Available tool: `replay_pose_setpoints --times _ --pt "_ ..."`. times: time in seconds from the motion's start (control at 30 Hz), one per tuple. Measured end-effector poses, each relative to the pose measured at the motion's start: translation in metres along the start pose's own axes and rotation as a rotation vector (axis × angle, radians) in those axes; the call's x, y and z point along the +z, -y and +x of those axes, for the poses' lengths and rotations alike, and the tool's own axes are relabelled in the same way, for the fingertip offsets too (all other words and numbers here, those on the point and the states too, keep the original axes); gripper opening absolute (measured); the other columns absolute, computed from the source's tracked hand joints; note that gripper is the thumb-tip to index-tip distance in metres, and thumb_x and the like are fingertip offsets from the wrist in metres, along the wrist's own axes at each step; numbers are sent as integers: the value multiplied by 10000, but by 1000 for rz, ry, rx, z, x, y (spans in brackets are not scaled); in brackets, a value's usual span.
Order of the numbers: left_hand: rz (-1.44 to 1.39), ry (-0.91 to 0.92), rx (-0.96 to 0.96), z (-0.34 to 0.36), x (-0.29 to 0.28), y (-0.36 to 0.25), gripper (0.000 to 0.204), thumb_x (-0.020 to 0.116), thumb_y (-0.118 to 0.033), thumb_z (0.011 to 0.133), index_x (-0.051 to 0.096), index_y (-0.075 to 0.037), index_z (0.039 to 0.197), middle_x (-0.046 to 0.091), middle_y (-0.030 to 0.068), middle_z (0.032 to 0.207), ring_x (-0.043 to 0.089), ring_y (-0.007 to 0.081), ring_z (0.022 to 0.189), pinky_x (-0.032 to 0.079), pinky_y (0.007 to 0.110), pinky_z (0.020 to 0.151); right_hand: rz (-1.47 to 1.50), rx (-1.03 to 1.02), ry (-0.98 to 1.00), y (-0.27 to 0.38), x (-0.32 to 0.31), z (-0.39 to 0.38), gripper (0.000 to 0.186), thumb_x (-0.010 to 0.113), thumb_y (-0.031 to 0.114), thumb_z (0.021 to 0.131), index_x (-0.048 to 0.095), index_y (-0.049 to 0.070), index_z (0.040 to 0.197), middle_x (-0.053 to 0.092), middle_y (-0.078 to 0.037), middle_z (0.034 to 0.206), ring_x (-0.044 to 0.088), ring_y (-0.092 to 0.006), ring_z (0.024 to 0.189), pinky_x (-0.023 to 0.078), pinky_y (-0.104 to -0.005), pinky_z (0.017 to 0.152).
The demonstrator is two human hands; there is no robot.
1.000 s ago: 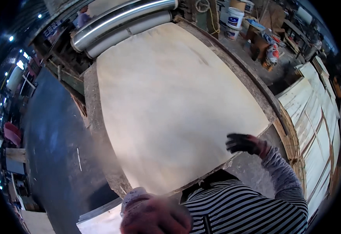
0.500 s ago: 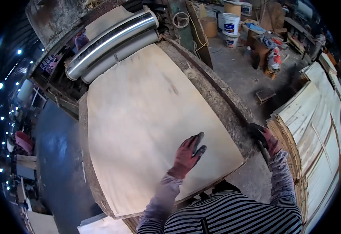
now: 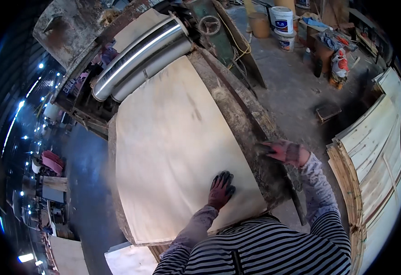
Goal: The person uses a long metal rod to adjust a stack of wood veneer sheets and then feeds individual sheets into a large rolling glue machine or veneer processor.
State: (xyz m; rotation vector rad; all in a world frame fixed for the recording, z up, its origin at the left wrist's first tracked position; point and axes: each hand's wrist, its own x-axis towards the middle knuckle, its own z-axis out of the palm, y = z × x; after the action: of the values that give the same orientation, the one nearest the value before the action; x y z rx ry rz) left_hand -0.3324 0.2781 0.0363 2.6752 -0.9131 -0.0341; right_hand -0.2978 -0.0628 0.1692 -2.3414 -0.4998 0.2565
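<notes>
A large pale wood veneer sheet [image 3: 164, 151] lies on the worn feed table [image 3: 235, 114], its far edge close to the metal rollers [image 3: 141, 59]. My left hand [image 3: 220, 189], in a red glove with black fingertips, rests flat on the sheet near its close right corner, fingers stretched out. In the same kind of glove, my right hand [image 3: 283, 152] is over the table's right-hand edge rail, fingers extended to the left. It appears to hold nothing; whether it touches the rail I cannot tell.
A stack of veneer sheets [image 3: 370, 156] stands at the right. Farther back are a handwheel [image 3: 209, 25], white buckets [image 3: 283, 23], a brown drum [image 3: 259, 25] and a small dark block [image 3: 329, 112] on the floor. Another pale sheet [image 3: 131, 261] lies low at the left.
My right hand has come off the rail's near end and moved left and farther along the table edge. My left hand stays on the sheet. The whole view has shifted slightly.
</notes>
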Motion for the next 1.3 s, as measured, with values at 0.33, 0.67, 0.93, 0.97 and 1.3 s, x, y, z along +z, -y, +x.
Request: replay_pose_setpoints --times 0.33,0.67,0.93,0.97,1.3 --pt "209 28 -550 -83 -24 42 585 293 -463 917 152 -206 1424 120 72 1482 100 252 1364 56 446 1098 -217 220 88 -8 115 36 594 451 455 870 367 73 1318 478 -165 1252 456 -283 1163 372 -353 970" --pt "-1234 -449 -429 -88 -17 97 433 408 -280 946 458 50 1222 559 165 1147 539 230 1050 405 343 934 739 18 -94 68 121 84 599 564 254 844 304 136 1371 340 -107 1388 366 -238 1251 354 -335 999" --pt "-2406 -678 -578 -248 -57 61 637 234 -557 905 351 -102 1334 395 90 1349 420 268 1182 351 385 980 1380 -71 -172 151 77 92 670 579 -5 754 319 72 1367 364 -83 1364 410 -177 1189 353 -290 964" --pt "-2341 -932 -601 -251 -55 69 576 281 -514 919 373 -113 1322 422 84 1328 437 258 1171 361 378 973 1338 -61 -237 147 74 94 693 602 22 743 311 68 1370 355 -80 1373 392 -195 1207 333 -304 984" --pt "-1394 -712 -796 -266 6 148 401 457 -302 906 523 7 1154 626 112 995 605 252 901 498 390 779 891 116 -127 -2 144 86 725 641 37 769 264 83 1387 353 -65 1385 351 -152 1237 327 -282 988"
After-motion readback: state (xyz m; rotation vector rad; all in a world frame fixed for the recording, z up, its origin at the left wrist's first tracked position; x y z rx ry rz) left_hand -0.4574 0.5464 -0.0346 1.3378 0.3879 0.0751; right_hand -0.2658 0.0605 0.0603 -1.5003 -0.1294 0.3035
